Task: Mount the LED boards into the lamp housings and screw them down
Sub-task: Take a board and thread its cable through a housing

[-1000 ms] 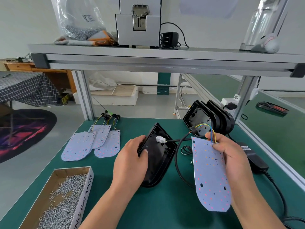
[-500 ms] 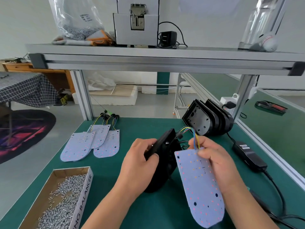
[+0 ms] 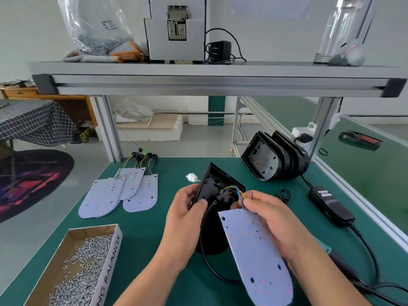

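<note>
Above the worktop (image 3: 152, 250), the left hand (image 3: 187, 214) grips the tilted housing (image 3: 217, 187), the right hand (image 3: 272, 221) pinches the LED board (image 3: 258, 259) near its wires (image 3: 241, 198); a tug could tear them loose.

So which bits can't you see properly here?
Head view only:
- lamp housing: lower half hidden behind the LED board and left hand.
- LED board: tip cut off by the bottom edge; wire joints under the right hand.
- screw box: near end cut off by the bottom edge.
- bag print: too blurred.
</note>
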The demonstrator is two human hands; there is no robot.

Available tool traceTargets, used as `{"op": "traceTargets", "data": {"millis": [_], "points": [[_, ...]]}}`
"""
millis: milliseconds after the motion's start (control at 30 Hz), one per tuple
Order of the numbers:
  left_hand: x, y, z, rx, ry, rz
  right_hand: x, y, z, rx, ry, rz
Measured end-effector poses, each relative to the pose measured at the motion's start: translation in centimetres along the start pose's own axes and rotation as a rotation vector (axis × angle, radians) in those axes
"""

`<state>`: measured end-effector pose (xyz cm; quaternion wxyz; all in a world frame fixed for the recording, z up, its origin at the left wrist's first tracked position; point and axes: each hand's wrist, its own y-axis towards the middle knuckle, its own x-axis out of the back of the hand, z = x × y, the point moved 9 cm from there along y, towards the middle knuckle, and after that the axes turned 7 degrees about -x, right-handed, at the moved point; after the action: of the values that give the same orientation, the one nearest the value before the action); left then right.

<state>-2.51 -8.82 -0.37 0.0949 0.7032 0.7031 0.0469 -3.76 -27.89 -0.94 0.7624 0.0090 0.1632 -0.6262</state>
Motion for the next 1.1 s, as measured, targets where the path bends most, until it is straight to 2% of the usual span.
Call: {"op": "traceTargets", "data": {"millis": [167,300,467,567,800,1033,1100], "points": [[-1.4,-0.6,0.7,0.071,-0.085,0.21,-0.5,-0.1,0.4,0.021,-0.069,0.019],[-1.9,-0.5,1.1,0.053,-0.092,0.345,-0.2,0.0,0.2,0.006,-0.086,-0.009],[-2.3,-0.9,2.7,0.195,-0.149,0.504,-0.1,0.4,-0.3,0.008,-0.06,-0.008],[-1.9,-0.5,2.8,0.203,-0.113,0.448,0.2,0.7,-0.6,0.003,-0.085,-0.034],[-0.2,0.4,1.1,0.048,0.067,0.223,1.4,0.6,0.3,0.026,-0.104,-0.078],[2.6,1.4,-0.5,-0.028,0.116,-0.077,3.2,0.6,2.1,0.209,0.119,-0.218],[3.8,1.7,-0.4,-0.03,0.098,-0.131,4.4,0.0,2.7,0.292,0.309,-0.252]]}}
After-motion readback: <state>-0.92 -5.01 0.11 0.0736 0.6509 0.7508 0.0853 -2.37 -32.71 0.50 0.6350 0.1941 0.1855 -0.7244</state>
